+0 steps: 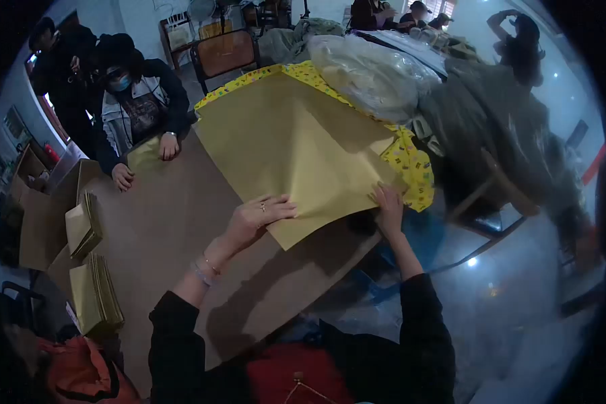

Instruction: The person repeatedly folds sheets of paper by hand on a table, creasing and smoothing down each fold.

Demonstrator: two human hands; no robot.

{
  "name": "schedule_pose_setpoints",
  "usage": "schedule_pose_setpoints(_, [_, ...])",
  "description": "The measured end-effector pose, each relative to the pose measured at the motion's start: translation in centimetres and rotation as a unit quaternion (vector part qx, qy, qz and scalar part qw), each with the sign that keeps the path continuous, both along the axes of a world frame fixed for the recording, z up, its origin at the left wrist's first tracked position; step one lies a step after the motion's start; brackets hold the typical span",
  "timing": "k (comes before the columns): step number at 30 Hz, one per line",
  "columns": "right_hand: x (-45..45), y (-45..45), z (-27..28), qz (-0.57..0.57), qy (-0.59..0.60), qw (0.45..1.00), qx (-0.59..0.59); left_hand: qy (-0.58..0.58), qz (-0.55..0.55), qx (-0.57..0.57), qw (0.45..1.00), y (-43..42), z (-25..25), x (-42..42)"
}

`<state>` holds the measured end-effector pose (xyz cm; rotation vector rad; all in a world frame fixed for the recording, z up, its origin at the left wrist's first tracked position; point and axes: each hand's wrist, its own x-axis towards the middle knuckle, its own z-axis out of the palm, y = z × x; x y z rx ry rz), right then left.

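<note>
A large gold-brown paper sheet [269, 135] stretches over the table, its near edge raised and bent. Yellow printed paper [409, 168] with small coloured figures shows along its far and right edges. My left hand [266, 214], wearing a ring, is closed over the near left edge, fingers on top and thumb hidden. At the near right edge, my right hand [388, 202] grips the same sheet, its fingertips on the upper face. Beneath my arms lies the brown tabletop [182, 229].
Folded gold-brown paper stacks [94, 296] and cardboard boxes [44, 215] line the left side. Another person [141, 101] rests both hands on the table at the far left. A clear plastic bundle [377, 74] sits behind the sheet. A wooden chair [495, 195] stands right.
</note>
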<state>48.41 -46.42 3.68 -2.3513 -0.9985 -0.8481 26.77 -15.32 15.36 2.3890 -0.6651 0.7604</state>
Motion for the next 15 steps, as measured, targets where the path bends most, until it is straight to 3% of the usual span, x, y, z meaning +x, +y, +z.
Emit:
schedule_pose_setpoints(9, [-3.5,-3.5,-0.2,-0.058,-0.025,0.997,0.043,0.053,0.014,0.017,0.998,0.2,1.7,-11.3])
schedule_pose_setpoints(15, [-7.6,-4.1,3.5,0.033,-0.048,0.997,0.044,0.067,0.099,-0.169,0.978,1.2,1.5,-23.1])
